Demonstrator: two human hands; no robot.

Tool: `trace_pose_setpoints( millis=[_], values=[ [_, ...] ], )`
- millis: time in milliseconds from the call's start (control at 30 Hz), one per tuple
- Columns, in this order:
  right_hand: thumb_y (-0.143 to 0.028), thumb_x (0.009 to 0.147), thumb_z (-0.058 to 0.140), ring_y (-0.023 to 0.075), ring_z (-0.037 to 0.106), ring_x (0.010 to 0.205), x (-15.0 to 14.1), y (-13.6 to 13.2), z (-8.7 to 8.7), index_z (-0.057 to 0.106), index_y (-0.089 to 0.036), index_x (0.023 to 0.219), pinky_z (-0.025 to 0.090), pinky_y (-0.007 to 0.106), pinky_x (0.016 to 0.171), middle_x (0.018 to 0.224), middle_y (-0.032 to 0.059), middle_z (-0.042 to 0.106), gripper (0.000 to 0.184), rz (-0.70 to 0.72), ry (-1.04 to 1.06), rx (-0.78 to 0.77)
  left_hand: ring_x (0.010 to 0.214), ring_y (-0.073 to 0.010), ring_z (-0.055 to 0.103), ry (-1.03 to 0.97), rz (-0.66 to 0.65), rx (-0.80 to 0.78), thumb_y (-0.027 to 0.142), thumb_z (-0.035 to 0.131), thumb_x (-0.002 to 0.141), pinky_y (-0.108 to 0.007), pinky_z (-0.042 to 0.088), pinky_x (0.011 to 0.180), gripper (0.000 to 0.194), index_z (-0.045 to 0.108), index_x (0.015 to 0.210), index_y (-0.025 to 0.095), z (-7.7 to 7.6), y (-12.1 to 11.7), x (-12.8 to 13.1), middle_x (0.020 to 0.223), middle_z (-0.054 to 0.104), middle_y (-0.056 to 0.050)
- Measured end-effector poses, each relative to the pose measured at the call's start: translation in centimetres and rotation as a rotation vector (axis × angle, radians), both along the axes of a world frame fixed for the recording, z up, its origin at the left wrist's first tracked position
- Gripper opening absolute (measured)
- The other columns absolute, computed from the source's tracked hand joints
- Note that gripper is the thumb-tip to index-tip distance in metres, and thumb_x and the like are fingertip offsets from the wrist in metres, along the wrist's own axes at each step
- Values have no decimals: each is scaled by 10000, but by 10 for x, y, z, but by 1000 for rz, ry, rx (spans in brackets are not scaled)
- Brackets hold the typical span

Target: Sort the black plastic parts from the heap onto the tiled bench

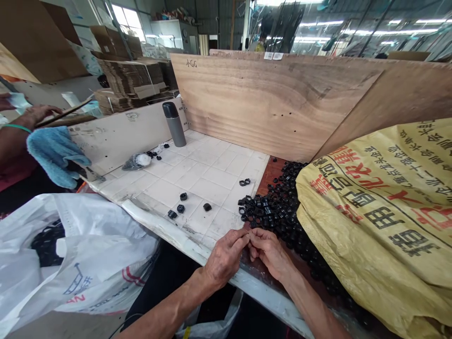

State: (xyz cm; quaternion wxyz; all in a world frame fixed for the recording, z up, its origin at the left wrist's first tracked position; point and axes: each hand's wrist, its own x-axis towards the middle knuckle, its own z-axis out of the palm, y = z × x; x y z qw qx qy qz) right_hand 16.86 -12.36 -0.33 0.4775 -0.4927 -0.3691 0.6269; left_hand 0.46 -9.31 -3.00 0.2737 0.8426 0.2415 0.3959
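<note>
My left hand and my right hand meet at the fingertips above the table's front edge. Whatever lies between the fingers is hidden. A heap of small black rubber rings spreads just beyond my right hand, its near edge almost touching those fingers. Several loose black rings, such as one and another, lie apart on the white tiled tabletop. A linked pair of rings rests near the heap.
A yellow woven sack with printed characters slumps at the right. A white plastic bag holding black parts sits at the left. Plywood boards wall the back, with a grey flask before them. A co-worker's hand holds a stick beside a blue cloth.
</note>
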Motion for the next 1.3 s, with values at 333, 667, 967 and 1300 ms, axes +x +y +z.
trace_pose_setpoints(
  millis=[333, 667, 967, 1300],
  values=[
    [-136, 952, 465, 280, 542, 1273, 0, 9, -23, 516, -198, 1392, 480, 448, 1075, 1501, 146, 427, 447, 5, -1112, 748, 921, -258, 656, 354, 510, 75, 156, 578, 857, -385, 559, 819, 275, 651, 1118, 201, 19, 48, -60, 1061, 659, -99],
    [-82, 936, 439, 267, 605, 1068, 8, 10, -34, 573, -202, 1190, 567, 443, 937, 1140, 122, 560, 311, 2, -1130, 739, 944, -220, 629, 332, 169, 47, 47, 485, 852, -353, 550, 850, 251, 649, 1010, 154, 5, 80, 21, 1059, 623, -110],
    [-59, 928, 425, 273, 622, 1042, 12, 9, -36, 525, -231, 1277, 576, 442, 891, 1084, 116, 589, 402, -62, -1125, 720, 791, -187, 662, 216, 206, -161, 166, 545, 901, -328, 542, 762, 140, 583, 1030, 201, 13, 53, -9, 912, 672, -46],
    [-206, 932, 591, 217, 646, 994, 6, 9, -12, 696, -226, 1009, 560, 355, 897, 1050, 75, 623, 132, -128, -841, 603, 766, -139, 652, 18, 89, -240, 113, 574, 832, -271, 555, 702, 305, 667, 1109, 198, 9, 49, -14, 1049, 656, -73]
  ],
)
